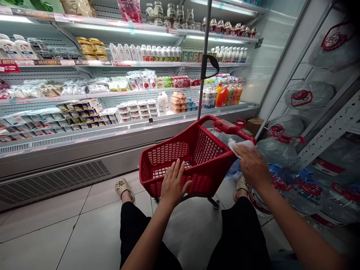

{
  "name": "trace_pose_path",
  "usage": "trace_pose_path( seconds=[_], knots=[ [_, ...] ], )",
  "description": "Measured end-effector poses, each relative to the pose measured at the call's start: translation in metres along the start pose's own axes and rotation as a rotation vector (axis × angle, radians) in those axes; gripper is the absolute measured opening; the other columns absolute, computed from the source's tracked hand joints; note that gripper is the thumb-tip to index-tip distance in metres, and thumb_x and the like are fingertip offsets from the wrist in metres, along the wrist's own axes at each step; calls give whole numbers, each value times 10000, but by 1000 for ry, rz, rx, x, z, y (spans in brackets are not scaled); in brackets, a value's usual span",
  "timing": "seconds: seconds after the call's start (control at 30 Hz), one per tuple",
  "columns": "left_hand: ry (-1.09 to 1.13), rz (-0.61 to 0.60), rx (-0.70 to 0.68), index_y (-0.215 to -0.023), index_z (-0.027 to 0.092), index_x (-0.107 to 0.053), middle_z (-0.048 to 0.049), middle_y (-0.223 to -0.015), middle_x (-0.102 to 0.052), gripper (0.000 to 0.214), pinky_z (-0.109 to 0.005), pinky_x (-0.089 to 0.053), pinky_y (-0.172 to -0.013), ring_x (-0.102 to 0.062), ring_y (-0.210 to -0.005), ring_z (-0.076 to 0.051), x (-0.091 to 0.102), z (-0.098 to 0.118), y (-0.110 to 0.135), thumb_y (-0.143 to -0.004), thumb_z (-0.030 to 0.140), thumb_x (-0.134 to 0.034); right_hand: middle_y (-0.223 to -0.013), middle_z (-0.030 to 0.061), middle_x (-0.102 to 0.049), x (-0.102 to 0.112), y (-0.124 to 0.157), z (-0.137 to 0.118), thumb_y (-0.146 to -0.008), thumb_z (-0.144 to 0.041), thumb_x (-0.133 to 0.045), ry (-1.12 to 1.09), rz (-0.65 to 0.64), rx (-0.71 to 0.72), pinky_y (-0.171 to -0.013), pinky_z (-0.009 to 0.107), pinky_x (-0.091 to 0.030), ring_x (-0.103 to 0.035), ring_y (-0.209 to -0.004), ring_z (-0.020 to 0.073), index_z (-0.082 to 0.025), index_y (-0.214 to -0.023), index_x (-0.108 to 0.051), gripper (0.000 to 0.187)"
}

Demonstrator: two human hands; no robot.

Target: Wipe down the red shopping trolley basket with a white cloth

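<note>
A red plastic shopping cart [168, 185] with lattice walls stands between my legs, its basket bare inside. My left hand [173, 183] lies against the near side wall with its fingers stretched out, holding nothing. At the cart's right end, my right hand [252, 163] presses a white cloth or tissue [240, 147] on the corner by the red handle [227, 126]. The fingertips of that hand are partly covered by the cloth.
Behind the cart runs a refrigerated display case [123, 144] stocked with bottles, cups and packs. A grey pole [206, 33] with a black hook rises behind the basket. Large water bottles [281, 150] crowd the right side. Tiled floor [95, 228] extends to the left.
</note>
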State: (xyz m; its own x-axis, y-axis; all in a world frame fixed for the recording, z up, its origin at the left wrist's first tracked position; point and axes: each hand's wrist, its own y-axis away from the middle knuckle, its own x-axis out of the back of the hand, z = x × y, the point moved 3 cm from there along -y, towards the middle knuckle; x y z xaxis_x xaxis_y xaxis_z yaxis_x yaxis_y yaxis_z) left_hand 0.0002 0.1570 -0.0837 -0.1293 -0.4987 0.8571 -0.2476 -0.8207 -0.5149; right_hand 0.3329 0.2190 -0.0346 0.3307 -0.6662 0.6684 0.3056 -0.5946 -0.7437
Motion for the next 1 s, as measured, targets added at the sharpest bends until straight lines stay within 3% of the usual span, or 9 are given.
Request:
trace_pose_path(
  seconds=[0.13, 0.2, 0.27, 0.4, 0.47, 0.7, 0.83, 1.0],
  knots=[
    [-12, 1, -14, -1709, 242, -143, -68, -1754, -214, 786, -472, -323, -1277, -278, -1602, -296, 0, -4, 0, -1062, 559, -460, -1630, 34, -490, -14, 6, -55, -990, -118, -375, -77, -105, 175, -1309, 491, -265, -456, -1508, 229, -275, -1697, -205, 745],
    [-21, -3, -27, -1707, 235, -152, -70, -1754, -213, 779, -466, -327, -1276, -284, -1600, -289, 2, -7, 0, -1066, 562, -450, -1634, 22, -483, -12, 6, -57, -986, -109, -374, -81, -123, 231, -1317, 479, -248, -461, -1504, 209, -285, -1699, -191, 757],
    [-30, -4, -33, -1705, 226, -168, -73, -1753, -215, 769, -462, -325, -1278, -286, -1599, -284, 3, -9, 0, -1070, 564, -440, -1637, 26, -479, -5, 4, -37, -978, -104, -375, -47, -98, 211, -1320, 485, -236, -460, -1504, 210, -282, -1693, -223, 752],
    [-40, 3, -20, -1705, 235, -173, -71, -1748, -231, 763, -471, -322, -1277, -287, -1598, -295, 4, -9, 0, -1069, 554, -450, -1637, 59, -481, 10, -2, 27, -998, -147, -364, 25, -18, -2, -1311, 527, -242, -438, -1521, 248, -264, -1651, -355, 663],
    [-41, 7, -15, -1708, 241, -154, -71, -1747, -235, 771, -473, -329, -1275, -294, -1595, -301, 3, -7, 0, -1068, 546, -457, -1637, 69, -480, 11, -3, 47, -1017, -173, -349, 1, -12, -82, -1306, 538, -254, -423, -1530, 256, -263, -1637, -386, 627],
    [-34, 15, -41, -1711, 242, -114, -79, -1754, -212, 829, -459, -348, -1270, -311, -1589, -298, -1, 7, -3, -1049, 545, -509, -1673, 77, -424, -14, -12, 63, -1029, -206, -335, -112, 37, -132, -1287, 558, -300, -365, -1560, 283, -260, -1656, -344, 629],
    [-32, 19, -34, -1708, 234, -152, -109, -1757, -199, 820, -477, -355, -1264, -309, -1589, -313, -4, 14, -7, -1045, 544, -521, -1683, 64, -408, -26, -18, 48, -1033, -211, -335, -128, 16, -76, -1294, 552, -292, -342, -1571, 278, -265, -1674, -295, 645],
    [-15, 23, -12, -1707, 251, -157, -125, -1755, -215, 800, -510, -369, -1250, -319, -1583, -332, -7, 15, -10, -1050, 539, -510, -1721, 44, -332, -46, -11, -13, -995, -149, -334, -141, -91, 35, -1313, 523, -256, -266, -1602, 248, -244, -1703, -176, 732]
  ],
)
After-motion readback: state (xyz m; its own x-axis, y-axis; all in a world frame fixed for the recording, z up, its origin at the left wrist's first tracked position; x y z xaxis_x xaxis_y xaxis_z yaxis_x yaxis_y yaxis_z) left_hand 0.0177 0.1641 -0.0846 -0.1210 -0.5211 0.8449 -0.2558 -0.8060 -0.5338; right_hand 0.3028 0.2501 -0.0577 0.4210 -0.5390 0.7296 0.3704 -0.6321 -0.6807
